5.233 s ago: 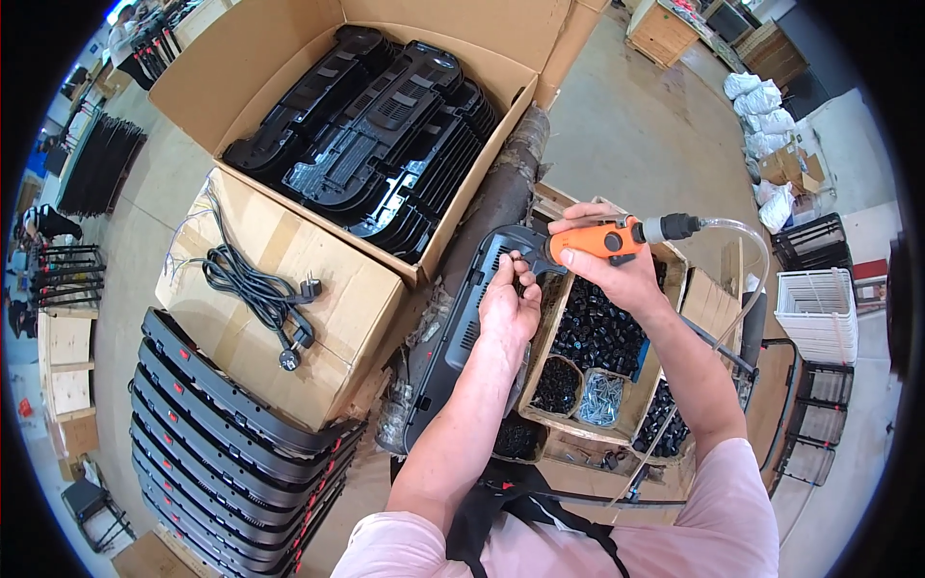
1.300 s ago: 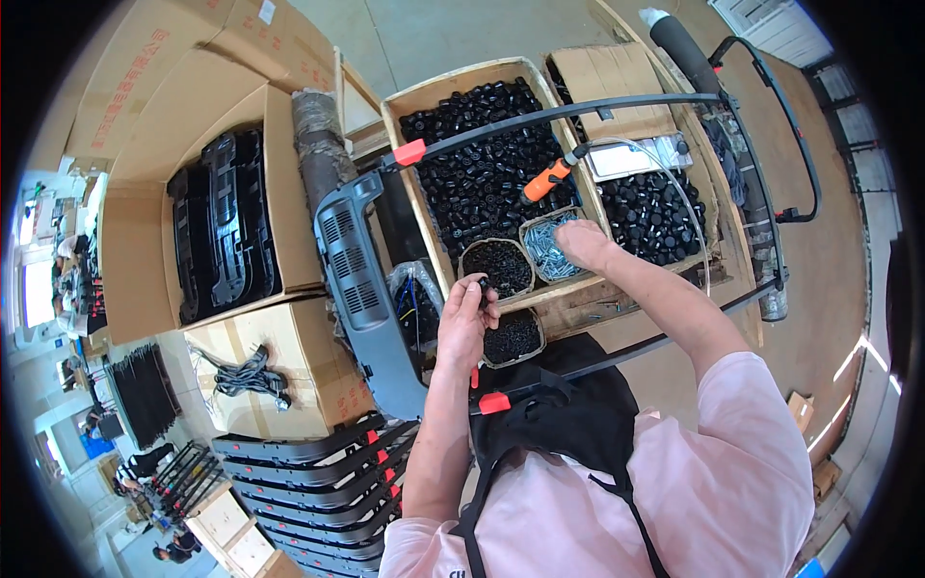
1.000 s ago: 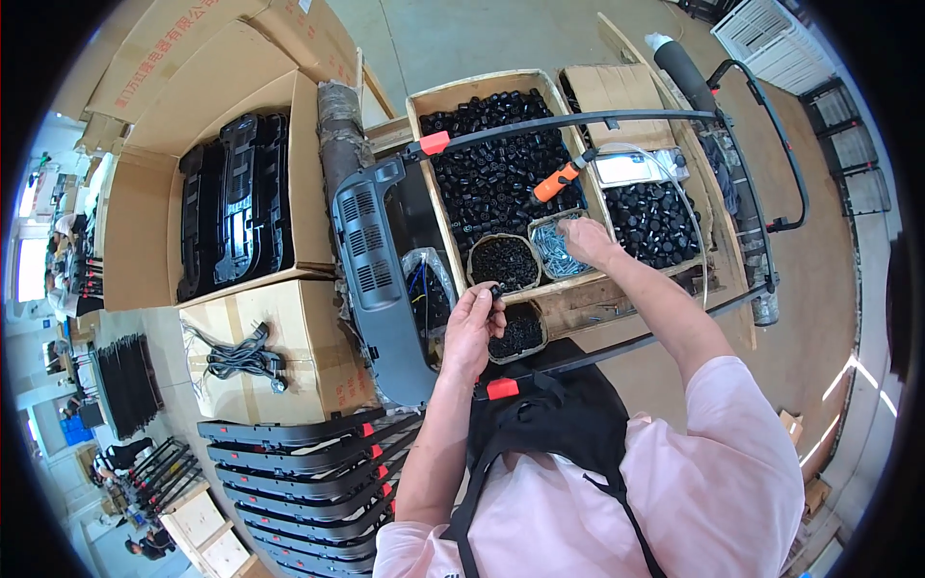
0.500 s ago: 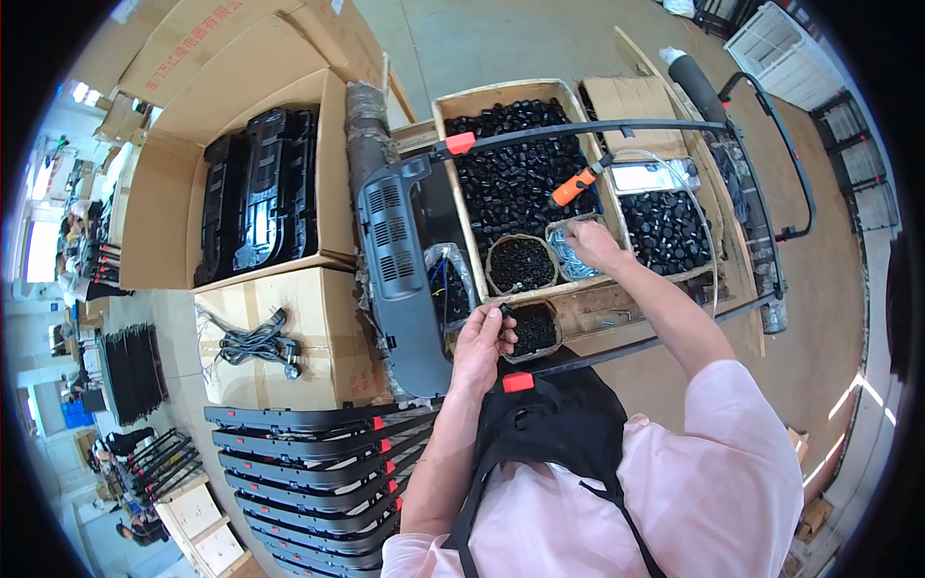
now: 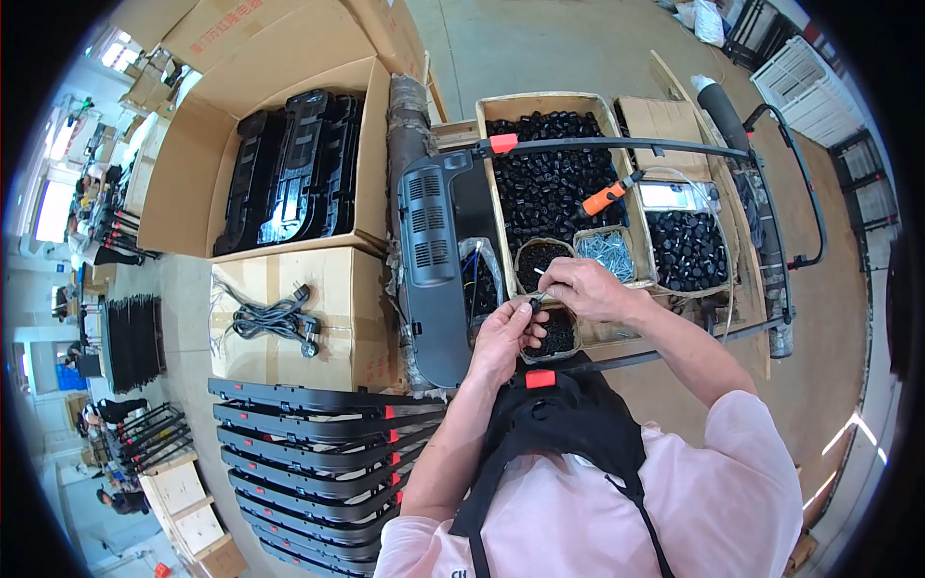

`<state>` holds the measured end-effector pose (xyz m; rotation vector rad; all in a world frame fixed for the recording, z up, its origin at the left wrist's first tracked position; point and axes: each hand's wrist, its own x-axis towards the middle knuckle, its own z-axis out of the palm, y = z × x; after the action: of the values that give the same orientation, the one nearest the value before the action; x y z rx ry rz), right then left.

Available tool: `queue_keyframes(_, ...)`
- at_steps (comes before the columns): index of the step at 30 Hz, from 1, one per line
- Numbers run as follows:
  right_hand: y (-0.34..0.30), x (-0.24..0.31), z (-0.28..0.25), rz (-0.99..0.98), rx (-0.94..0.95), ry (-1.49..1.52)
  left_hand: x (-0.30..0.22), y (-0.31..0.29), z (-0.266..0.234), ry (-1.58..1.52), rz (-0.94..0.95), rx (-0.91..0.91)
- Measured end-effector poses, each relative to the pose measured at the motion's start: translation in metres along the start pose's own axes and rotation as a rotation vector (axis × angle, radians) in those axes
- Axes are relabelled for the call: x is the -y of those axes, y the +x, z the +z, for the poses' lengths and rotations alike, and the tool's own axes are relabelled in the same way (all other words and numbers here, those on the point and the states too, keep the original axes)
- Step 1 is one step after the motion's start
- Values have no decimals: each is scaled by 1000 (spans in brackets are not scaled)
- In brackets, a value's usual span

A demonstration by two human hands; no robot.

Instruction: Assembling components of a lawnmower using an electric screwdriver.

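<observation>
In our left hand (image 5: 503,339) we pinch a small black piece (image 5: 536,304) between the thumb and fingers. Our right hand (image 5: 593,289) is just beside it, its fingertips closed on a thin shiny bit (image 5: 543,297) that is too small to see well. Both hands are over a little tub of tiny black bits (image 5: 557,337). Just past them we see a round tub of black bits (image 5: 541,256), and to its right a tub of silver screws (image 5: 607,254). Farther off, a wooden box (image 5: 494,207) is full of black caps (image 5: 544,164), with an orange tool (image 5: 605,198) over them. A long dark frame (image 5: 430,299) with red clips (image 5: 503,144) goes around us. On the left, a black cord (image 5: 270,320) lies on a closed brown carton (image 5: 371,318). Behind that, an open carton (image 5: 183,188) holds big black parts (image 5: 299,173). Nearer us is a pile of dark curved bars (image 5: 308,424).
</observation>
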<state>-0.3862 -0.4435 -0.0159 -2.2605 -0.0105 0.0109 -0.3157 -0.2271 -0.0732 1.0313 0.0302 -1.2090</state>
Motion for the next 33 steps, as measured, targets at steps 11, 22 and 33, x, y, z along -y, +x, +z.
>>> queue_keyframes(11, 27, 34, 36, 177, 46, 238, -10, -29, -23, -105, 37, -27)
queue_keyframes(22, 59, 77, 82, -302, 86, -190, -10, -71, -61, -278, 94, -194)
queue_keyframes(33, 126, 85, 167, -428, -33, -257, 1, -144, -88, -338, 231, -293)
